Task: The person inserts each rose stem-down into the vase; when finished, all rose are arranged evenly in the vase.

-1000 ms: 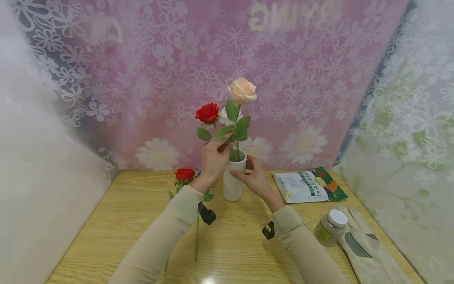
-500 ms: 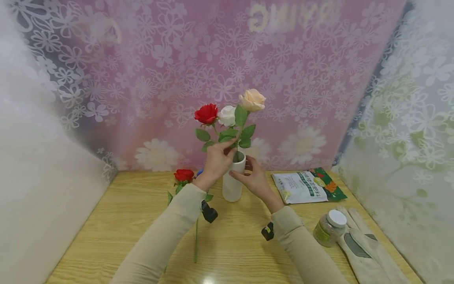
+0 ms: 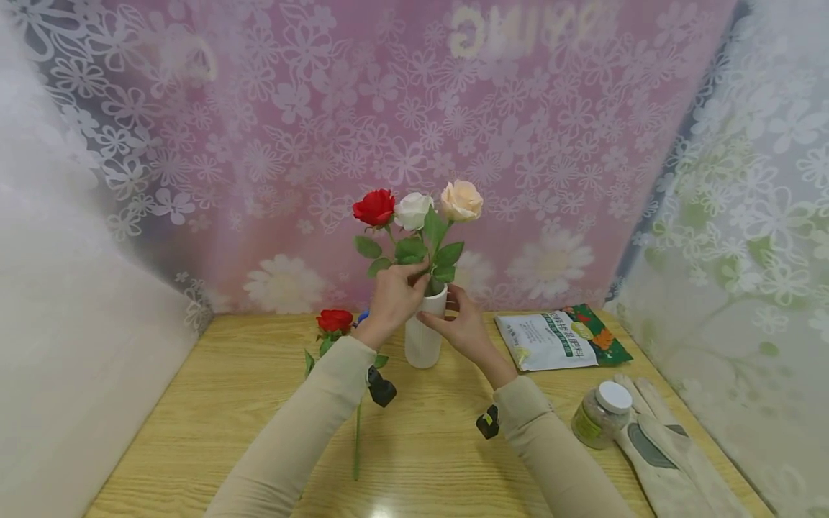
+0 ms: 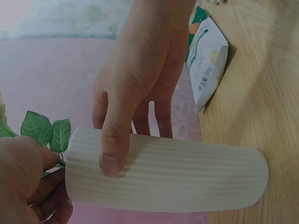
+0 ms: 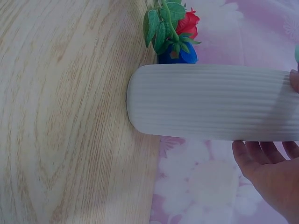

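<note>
In the head view my left hand (image 3: 395,295) pinches the leafy stem of a peach rose (image 3: 461,201) just above the mouth of a white ribbed vase (image 3: 422,345). That stem's lower end is hidden by the vase. A white rose (image 3: 413,211) and a red rose (image 3: 374,208) stand in it to the left. My right hand (image 3: 463,327) grips the upper part of the upright vase from the right. The left wrist view shows the right thumb (image 4: 112,149) across the ribs. Fingers of the right hand (image 5: 271,172) touch the vase's side in the right wrist view.
Another red rose (image 3: 334,321) lies left of the vase, partly behind the left forearm, with something blue (image 3: 363,316) beside it. To the right are a white and green printed bag (image 3: 550,342), a white-lidded jar (image 3: 602,417) and pale gloves (image 3: 673,453).
The peach rose has moved right, then down, and its bloom is now near the height of the other two. My left hand has dropped slightly; the right hand stays on the vase.
</note>
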Action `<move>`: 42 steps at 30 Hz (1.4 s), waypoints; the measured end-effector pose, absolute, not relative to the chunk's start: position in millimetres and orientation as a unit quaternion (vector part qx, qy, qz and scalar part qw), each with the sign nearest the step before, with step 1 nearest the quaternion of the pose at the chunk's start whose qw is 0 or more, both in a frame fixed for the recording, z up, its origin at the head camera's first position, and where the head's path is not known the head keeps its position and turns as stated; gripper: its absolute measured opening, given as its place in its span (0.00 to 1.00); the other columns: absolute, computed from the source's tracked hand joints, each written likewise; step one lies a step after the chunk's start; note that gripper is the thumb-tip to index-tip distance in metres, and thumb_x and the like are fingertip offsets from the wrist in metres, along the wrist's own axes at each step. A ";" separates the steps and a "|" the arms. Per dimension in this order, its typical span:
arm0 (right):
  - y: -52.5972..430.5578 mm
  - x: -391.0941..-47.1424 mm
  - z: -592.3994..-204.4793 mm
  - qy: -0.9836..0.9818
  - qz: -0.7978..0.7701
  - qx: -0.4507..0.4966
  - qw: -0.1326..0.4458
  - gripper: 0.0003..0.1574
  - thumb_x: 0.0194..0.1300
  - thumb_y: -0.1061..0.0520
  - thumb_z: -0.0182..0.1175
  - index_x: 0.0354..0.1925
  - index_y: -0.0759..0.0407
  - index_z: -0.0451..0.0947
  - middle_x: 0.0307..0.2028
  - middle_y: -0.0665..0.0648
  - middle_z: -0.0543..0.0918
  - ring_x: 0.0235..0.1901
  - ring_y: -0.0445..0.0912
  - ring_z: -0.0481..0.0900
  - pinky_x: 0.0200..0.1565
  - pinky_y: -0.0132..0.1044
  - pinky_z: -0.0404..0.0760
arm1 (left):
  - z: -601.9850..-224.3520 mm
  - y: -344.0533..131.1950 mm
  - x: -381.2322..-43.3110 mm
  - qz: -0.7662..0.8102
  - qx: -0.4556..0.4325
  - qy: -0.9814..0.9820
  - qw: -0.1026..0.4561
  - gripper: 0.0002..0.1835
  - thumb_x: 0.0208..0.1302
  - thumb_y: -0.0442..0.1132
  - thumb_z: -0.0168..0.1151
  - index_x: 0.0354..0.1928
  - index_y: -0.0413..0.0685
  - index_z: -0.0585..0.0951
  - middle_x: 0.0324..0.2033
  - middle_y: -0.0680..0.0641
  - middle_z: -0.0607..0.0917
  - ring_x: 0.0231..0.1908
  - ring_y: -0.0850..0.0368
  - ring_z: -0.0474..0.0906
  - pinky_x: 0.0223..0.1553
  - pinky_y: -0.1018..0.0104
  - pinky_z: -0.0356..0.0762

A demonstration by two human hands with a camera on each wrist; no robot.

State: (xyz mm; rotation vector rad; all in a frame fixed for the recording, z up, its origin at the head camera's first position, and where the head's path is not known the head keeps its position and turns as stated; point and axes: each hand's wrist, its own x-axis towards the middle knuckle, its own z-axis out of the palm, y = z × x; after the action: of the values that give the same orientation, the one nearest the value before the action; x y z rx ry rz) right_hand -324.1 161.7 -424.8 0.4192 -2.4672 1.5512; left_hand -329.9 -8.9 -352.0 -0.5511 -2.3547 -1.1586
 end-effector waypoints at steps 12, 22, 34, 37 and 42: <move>161.5 -325.6 -428.7 -0.832 0.527 0.138 0.101 0.55 0.67 0.42 0.74 0.79 0.57 0.60 0.66 0.62 0.77 0.64 0.57 0.80 0.61 0.54 0.85 | -361.4 -8.8 -331.4 -0.351 -0.188 -0.871 0.287 0.11 0.70 0.40 0.71 0.49 0.46 0.92 0.37 0.42 0.93 0.42 0.41 0.83 0.44 0.50 0.81; 160.1 -326.1 -427.4 -0.830 0.530 0.143 0.101 0.54 0.66 0.41 0.74 0.79 0.57 0.60 0.67 0.61 0.76 0.65 0.57 0.79 0.61 0.53 0.85 | -362.9 -11.3 -333.4 -0.342 -0.173 -0.875 0.296 0.05 0.65 0.41 0.75 0.40 0.51 0.95 0.35 0.43 0.93 0.38 0.41 0.83 0.41 0.49 0.80; 159.6 -323.5 -423.3 -0.829 0.530 0.147 0.104 0.53 0.67 0.42 0.74 0.79 0.56 0.61 0.66 0.61 0.77 0.64 0.57 0.80 0.61 0.54 0.85 | -362.1 -12.6 -332.9 -0.380 -0.139 -0.877 0.259 0.10 0.64 0.49 0.77 0.40 0.53 0.95 0.36 0.44 0.92 0.43 0.43 0.83 0.45 0.50 0.81; 159.9 -323.3 -423.0 -0.829 0.529 0.148 0.105 0.54 0.67 0.42 0.74 0.79 0.57 0.60 0.66 0.62 0.77 0.64 0.57 0.80 0.61 0.55 0.85 | -361.8 -13.3 -331.9 -0.399 -0.139 -0.869 0.257 0.11 0.64 0.50 0.76 0.40 0.52 0.95 0.36 0.44 0.92 0.42 0.43 0.84 0.46 0.49 0.82; 161.0 -323.5 -423.6 -0.829 0.530 0.145 0.104 0.55 0.66 0.42 0.74 0.79 0.58 0.60 0.65 0.63 0.78 0.63 0.58 0.80 0.61 0.54 0.85 | -362.7 -12.7 -332.2 -0.400 -0.134 -0.866 0.269 0.16 0.63 0.57 0.76 0.40 0.52 0.95 0.33 0.45 0.92 0.40 0.44 0.84 0.42 0.50 0.82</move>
State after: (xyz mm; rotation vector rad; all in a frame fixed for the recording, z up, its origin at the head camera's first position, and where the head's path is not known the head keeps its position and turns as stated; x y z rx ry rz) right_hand -323.5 161.0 -423.6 0.4278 -2.4449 1.5612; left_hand -332.2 -12.7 -362.7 -0.3623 -2.3340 -1.0781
